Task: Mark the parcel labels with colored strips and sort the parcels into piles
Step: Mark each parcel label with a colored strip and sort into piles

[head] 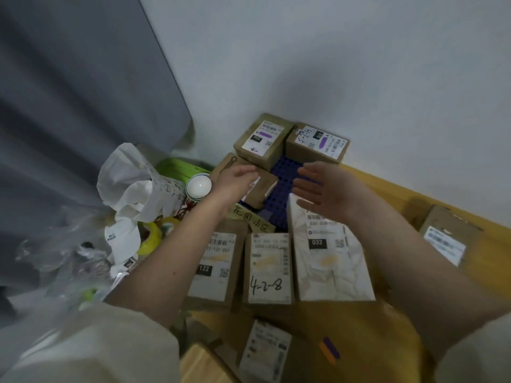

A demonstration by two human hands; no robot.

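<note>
Spreading across the frame, a yellow wooden tabletop (387, 194) meets a pale wall, with a grey curtain (69, 106) hanging at the left. On it lies a dark blue perforated plastic tray (284, 172). At its far end stand two brown cardboard parcels with purple-marked white labels (262, 139), side by side against the wall. Nearer the person, three parcels lie in a row with labels up and orange marks: a brown cardboard one numbered 122 (215, 266), a brown one with handwritten 4-2-8 (268, 269), and a white wrapped one numbered 032 (329, 255).

Between the two groups, a small brown cardboard parcel (260, 189) rests on the tray's left part, tilted, its label partly hidden. The left hand (235, 181) hovers at its left edge, fingers relaxed and spread, holding nothing; whether it touches the box I cannot tell. The right hand (323, 186) hangs open to the parcel's right, palm facing left, above the tray and the far end of the white parcel. The left hand is nearer, so it likely takes the box. The parcel's long axis seems to run from near left to far right.

At the left, a crumpled white paper bag (132, 181), a white cup (198, 186) and a yellow tape roll (150, 236) crowd the table edge. Near the person lie orange and purple strips (329, 348).
</note>
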